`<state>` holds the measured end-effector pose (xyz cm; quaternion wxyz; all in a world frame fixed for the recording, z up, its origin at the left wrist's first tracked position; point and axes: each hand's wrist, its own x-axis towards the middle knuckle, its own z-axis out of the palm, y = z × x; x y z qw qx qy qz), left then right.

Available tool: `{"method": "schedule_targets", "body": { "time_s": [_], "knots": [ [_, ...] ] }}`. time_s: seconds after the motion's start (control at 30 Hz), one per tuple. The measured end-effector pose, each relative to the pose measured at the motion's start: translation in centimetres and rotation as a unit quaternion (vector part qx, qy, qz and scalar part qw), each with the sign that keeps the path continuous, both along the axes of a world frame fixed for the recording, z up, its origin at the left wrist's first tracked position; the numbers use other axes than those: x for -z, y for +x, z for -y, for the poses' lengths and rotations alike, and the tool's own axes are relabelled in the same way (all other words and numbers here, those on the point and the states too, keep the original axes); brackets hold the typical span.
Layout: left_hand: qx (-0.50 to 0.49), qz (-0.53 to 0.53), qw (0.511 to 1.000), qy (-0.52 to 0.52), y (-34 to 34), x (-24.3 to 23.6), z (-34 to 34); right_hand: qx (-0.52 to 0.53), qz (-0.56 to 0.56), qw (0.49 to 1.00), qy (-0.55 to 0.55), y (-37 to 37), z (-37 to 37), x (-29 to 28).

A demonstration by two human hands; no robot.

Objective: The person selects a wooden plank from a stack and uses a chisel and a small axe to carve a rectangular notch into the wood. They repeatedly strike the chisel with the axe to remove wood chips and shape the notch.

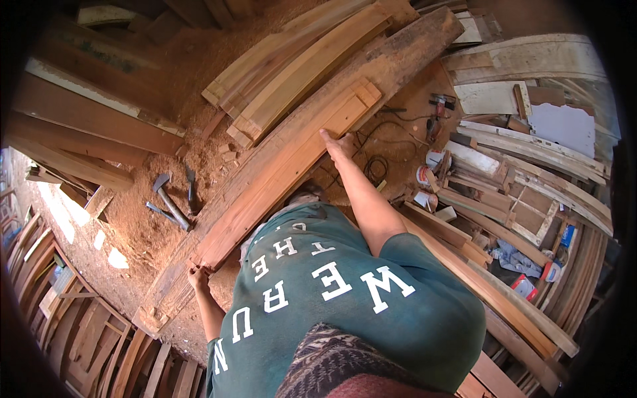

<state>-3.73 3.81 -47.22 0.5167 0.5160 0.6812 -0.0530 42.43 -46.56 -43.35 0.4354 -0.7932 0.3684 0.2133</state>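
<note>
A reddish-brown wooden board [279, 182] lies lengthwise on a thicker, rough plank [411, 53] that slants from lower left to upper right. The board's far right end carries a stepped, cut section. My left hand [198, 274] is closed on the board's near left end, fingers curled at its corner. Farther up, my right hand [339, 146] grips the near edge with the thumb on top; its other fingers are partly hidden below. Beyond the plank lie a hatchet-like tool [170, 201] and a dark-handled hand tool [191, 190], both on sawdust.
Several cut boards [305, 69] are stacked beyond the plank. A red and black power tool [438, 113] rests at the right with a dark cable [377, 169] coiled nearby. Scrap timber [491, 192] and small cans [424, 176] crowd the right side. Large planks [93, 119] lean at the left.
</note>
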Motion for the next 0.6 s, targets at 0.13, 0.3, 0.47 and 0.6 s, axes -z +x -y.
{"method": "schedule_targets", "body": {
  "time_s": [0.13, 0.3, 0.47, 0.6],
  "knots": [
    [0.004, 0.019, 1.000, -0.021, -1.3, 0.9, -0.8, 0.007, -0.013, 0.999, 0.039, 0.3, -1.6, -0.6],
    [0.010, -0.085, 0.995, 0.041, -1.7, 2.4, -0.5, 0.022, -0.100, 0.992, 0.077, 1.6, -1.9, -2.1],
    [-0.009, 0.013, 0.998, 0.066, -3.3, 4.7, -1.7, 0.026, -0.116, 0.984, 0.130, 2.4, -0.6, -0.6],
    [-0.033, 0.009, 0.997, 0.075, -1.7, 3.6, 0.3, 0.032, -0.087, 0.985, 0.142, 3.1, -0.7, -0.1]
  ]
}}
